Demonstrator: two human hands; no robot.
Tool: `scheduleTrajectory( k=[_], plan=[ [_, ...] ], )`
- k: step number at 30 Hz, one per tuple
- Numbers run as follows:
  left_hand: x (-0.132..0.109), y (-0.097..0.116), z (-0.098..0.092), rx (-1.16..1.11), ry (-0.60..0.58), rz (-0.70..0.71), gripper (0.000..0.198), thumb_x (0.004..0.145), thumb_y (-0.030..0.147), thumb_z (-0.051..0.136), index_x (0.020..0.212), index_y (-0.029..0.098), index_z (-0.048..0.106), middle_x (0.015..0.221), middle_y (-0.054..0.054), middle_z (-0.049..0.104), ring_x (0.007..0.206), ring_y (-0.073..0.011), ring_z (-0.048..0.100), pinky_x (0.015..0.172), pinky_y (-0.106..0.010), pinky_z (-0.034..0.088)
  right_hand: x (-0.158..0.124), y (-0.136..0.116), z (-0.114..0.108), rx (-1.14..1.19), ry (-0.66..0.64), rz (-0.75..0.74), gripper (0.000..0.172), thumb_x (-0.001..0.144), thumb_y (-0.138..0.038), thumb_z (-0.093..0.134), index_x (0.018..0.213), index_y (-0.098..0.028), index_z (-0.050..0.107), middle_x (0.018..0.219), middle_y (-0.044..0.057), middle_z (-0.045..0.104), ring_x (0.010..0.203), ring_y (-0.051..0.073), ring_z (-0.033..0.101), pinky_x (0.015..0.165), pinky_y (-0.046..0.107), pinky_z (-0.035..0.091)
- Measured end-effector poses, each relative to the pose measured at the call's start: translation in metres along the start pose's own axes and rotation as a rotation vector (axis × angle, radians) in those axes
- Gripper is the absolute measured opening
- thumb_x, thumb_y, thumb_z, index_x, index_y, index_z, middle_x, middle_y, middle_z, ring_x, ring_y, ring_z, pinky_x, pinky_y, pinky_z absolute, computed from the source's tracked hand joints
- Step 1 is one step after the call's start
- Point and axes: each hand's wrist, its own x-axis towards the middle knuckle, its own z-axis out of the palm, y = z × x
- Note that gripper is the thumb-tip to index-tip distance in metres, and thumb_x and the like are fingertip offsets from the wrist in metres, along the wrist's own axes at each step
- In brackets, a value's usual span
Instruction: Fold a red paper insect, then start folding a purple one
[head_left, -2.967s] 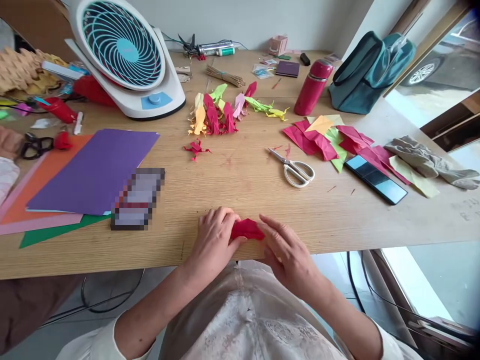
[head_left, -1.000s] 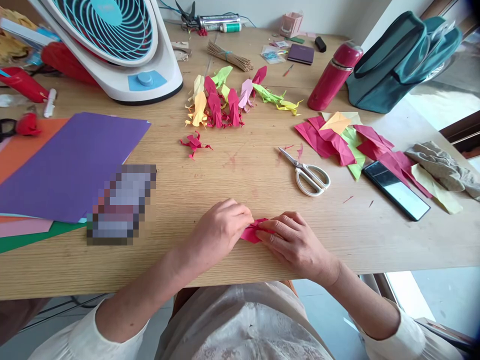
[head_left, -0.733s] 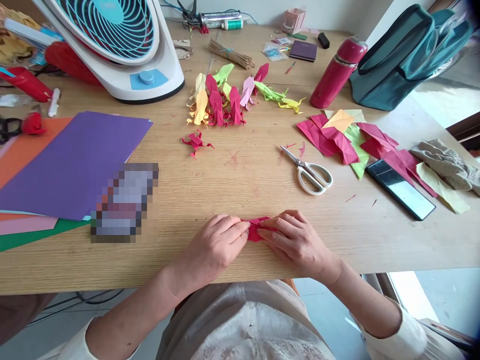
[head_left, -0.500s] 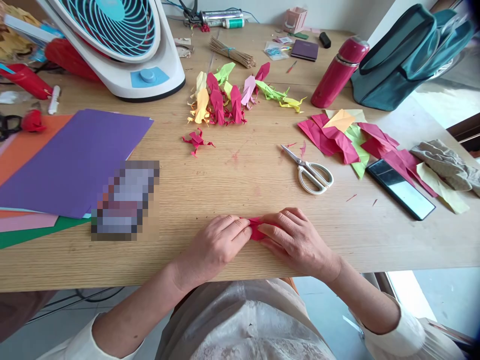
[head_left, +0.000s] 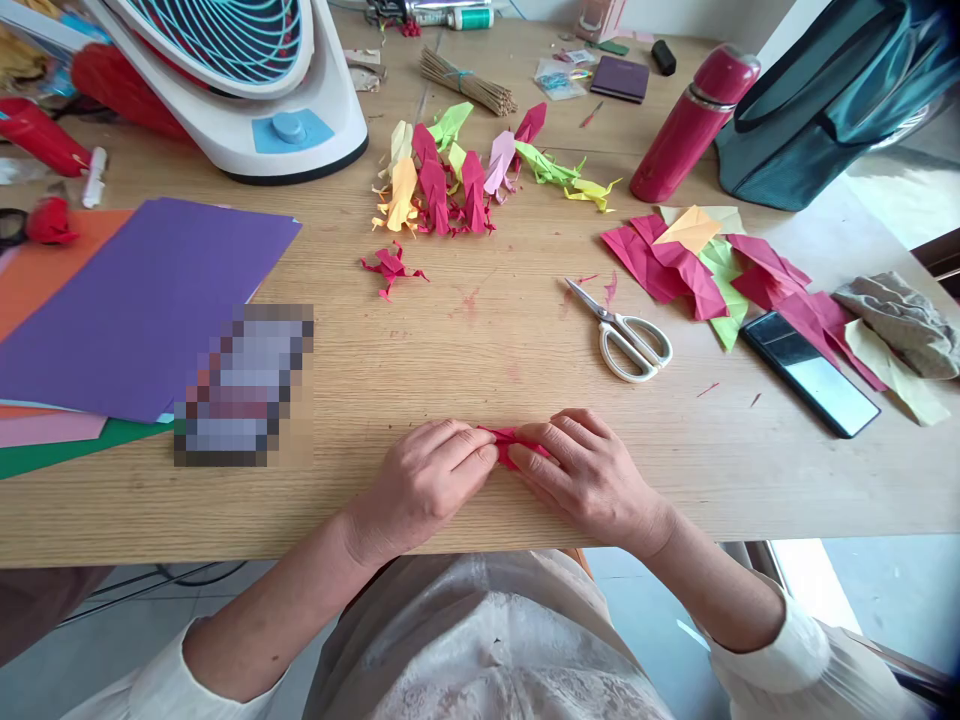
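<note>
Between my two hands, close to the table's front edge, is a small folded piece of red paper [head_left: 505, 449]. My left hand [head_left: 439, 475] is closed on its left end, thumb and fingers pinching it. On its right end my right hand [head_left: 589, 475] is closed too, with the fingertips pressing the folds. Much of the paper is hidden under the fingers. Farther back lies a red origami figure [head_left: 391, 270] with thin limbs. Behind it stands a group of folded paper figures [head_left: 433, 190] in red, orange, green, pink and yellow.
Scissors [head_left: 626, 335] lie to the right, beyond my right hand. Folded paper pieces [head_left: 675, 260], a phone [head_left: 814, 375] and a red flask [head_left: 694, 125] are on the right side. At left are purple paper sheets [head_left: 150, 310], a blurred-out object [head_left: 244, 390] and a fan [head_left: 300, 130].
The view has shifted slightly, so the table things appear a little higher. Both hands keep hold of the red paper; slightly more of its folded edge shows.
</note>
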Motion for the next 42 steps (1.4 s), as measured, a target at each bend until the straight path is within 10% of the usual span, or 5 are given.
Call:
scheduleTrajectory(
  k=[42],
  plan=[
    [-0.011,-0.004,-0.003,-0.103,-0.008,-0.058,0.016,0.094,0.003,0.058,0.105,0.011,0.066,0.099,-0.008,0.068,0.091,-0.0173,0.061,0.084,-0.032,0.054,0.009,-0.003,0.001,0.199,0.036,-0.001,0.012,0.098,-0.009,0.055,0.099,-0.016,0.064,0.099,0.005,0.076,0.086,0.017,0.067,0.086,0.036,0.048]
  ],
)
